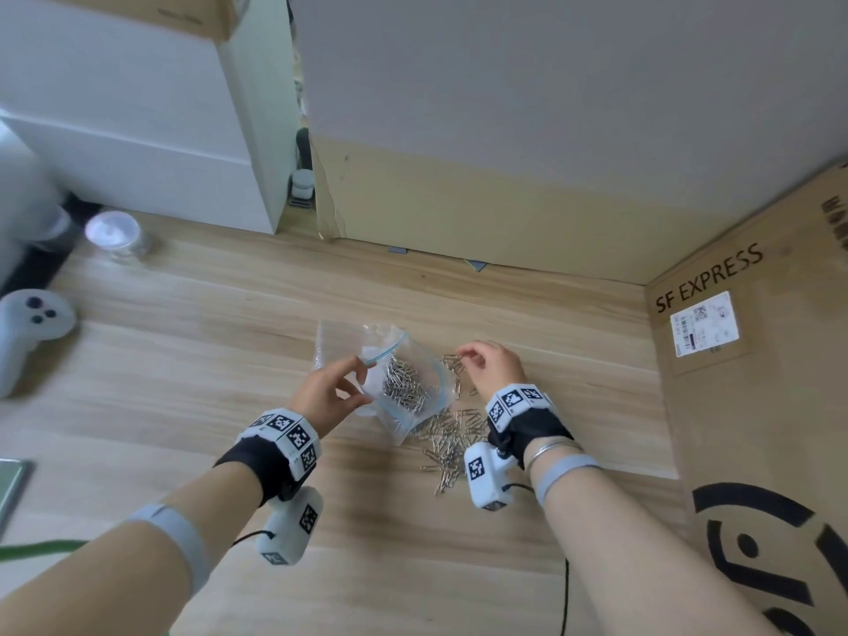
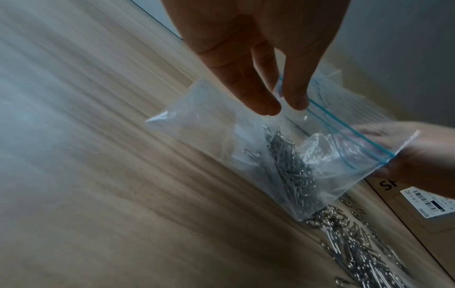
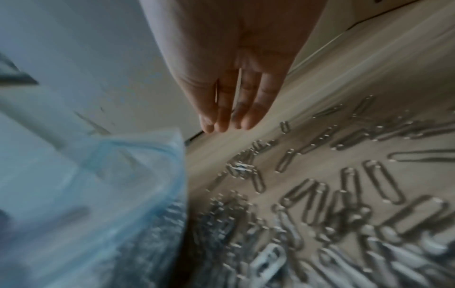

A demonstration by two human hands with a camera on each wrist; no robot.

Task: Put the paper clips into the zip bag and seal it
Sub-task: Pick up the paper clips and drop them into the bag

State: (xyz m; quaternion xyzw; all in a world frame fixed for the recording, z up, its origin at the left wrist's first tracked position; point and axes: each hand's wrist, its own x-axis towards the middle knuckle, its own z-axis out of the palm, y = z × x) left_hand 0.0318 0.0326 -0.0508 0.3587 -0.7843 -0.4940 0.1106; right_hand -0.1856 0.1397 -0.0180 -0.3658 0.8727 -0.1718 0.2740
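a: why was the left hand [image 1: 331,393] up at the top of the bag [image 1: 404,383] and not underneath it?

b: it pinched the rim by the blue zip strip [image 2: 344,126], thumb against fingers, so the mouth stayed lifted and gaping toward the right. my guess is that kept the opening wide enough to drop clips in with one hand

a: and the bag itself, where was it?

b: on the wooden table [image 1: 183,360], bottom corner resting by the pile, top raised. a good clump of paper clips in the bag [image 1: 404,383] sat low in it, which probably weighed it down and kept it from sliding

a: the rest?

b: the loose paper clips [image 1: 452,447] lay scattered on the table just right of the bag and toward the person, some touching its lower corner. close on purpose, i'd say, a short trip from pile to mouth

a: what was the right hand [image 1: 491,367] doing?

b: it hovered over the far end of the pile, beside the bag's mouth. the wrist view showed its fingers [image 3: 229,109] straight and together, pointing down at the table. whether the thumb and forefinger nipped a clip i couldn't tell

a: so how far along?

b: partway, i'd judge. plenty still outside, zip still unsealed

a: anything else nearby?

b: a big cardboard box [image 1: 757,360] along the right, a white game controller [image 1: 27,332] off to the left, well apart from the work
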